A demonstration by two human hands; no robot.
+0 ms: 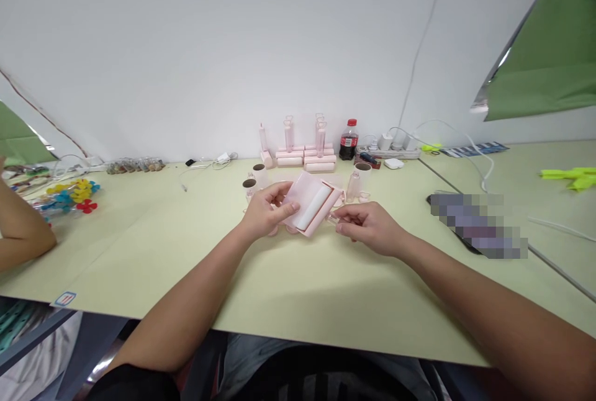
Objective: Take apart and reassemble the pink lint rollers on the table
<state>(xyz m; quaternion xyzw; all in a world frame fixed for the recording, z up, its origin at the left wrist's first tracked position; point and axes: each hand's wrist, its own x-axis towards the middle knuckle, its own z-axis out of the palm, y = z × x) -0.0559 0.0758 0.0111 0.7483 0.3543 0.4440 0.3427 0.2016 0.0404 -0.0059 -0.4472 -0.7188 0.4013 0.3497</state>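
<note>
My left hand (270, 207) is closed on a pale pink lint roller (302, 193), tilted above the table. Its flat cover faces me, and a white roll (314, 207) shows in the opening on its right side. Close by on the right, my right hand (367, 227) pinches a small clear pink piece (333, 218); its exact shape is hard to make out. Behind my hands are white paper rolls with brown cores (259, 171) and a clear pink handle (354, 187). More small pink parts lie partly hidden behind the lint roller.
Several pink lint rollers (320, 162) with upright handles stand by the wall. Beside them are a cola bottle (349, 140) and a power strip (395, 154). A phone (465, 227) lies right. Another person's arm (23, 221) rests at left near colourful plastic flowers (74, 195).
</note>
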